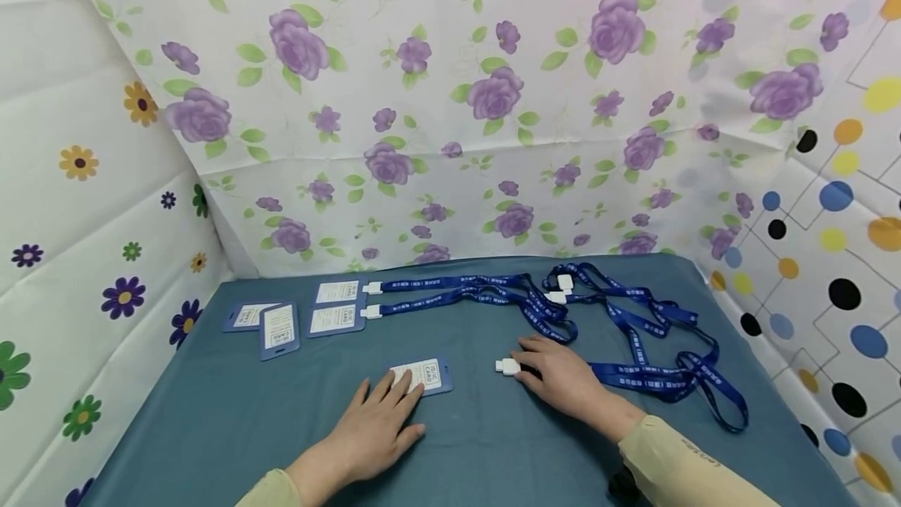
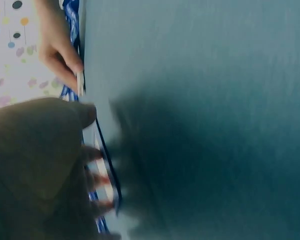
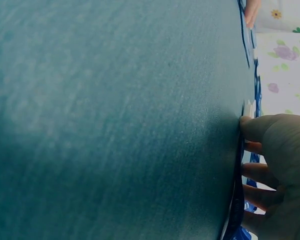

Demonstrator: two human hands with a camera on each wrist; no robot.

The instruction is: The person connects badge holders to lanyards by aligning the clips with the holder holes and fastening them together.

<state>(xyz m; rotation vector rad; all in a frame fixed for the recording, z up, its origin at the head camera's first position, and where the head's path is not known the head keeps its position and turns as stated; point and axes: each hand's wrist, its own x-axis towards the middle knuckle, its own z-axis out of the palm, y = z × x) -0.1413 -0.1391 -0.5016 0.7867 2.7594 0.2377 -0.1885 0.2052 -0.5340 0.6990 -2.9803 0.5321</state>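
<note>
My left hand [image 1: 367, 427] rests with straight fingers on a blue badge holder [image 1: 438, 376] lying flat near the middle of the cloth. Its fingertips cover the left part of the white card inside. In the left wrist view, the same badge holder [image 2: 108, 172] shows edge-on under those fingers. To the right, my right hand [image 1: 563, 382] pinches the white clip [image 1: 506, 367] of a blue lanyard [image 1: 644, 379] between thumb and forefinger. The clip's tip points left at the badge holder, with a gap between them. The strap trails rightward from beneath the hand.
Two badge holders [image 1: 334, 320] joined to lanyards [image 1: 450, 300] lie at the back. Two loose badge holders [image 1: 279, 330] overlap at the far left. More lanyards [image 1: 633, 315] with white clips [image 1: 565, 282] are tangled at the back right. Patterned cloth walls [image 1: 464, 178] border the table.
</note>
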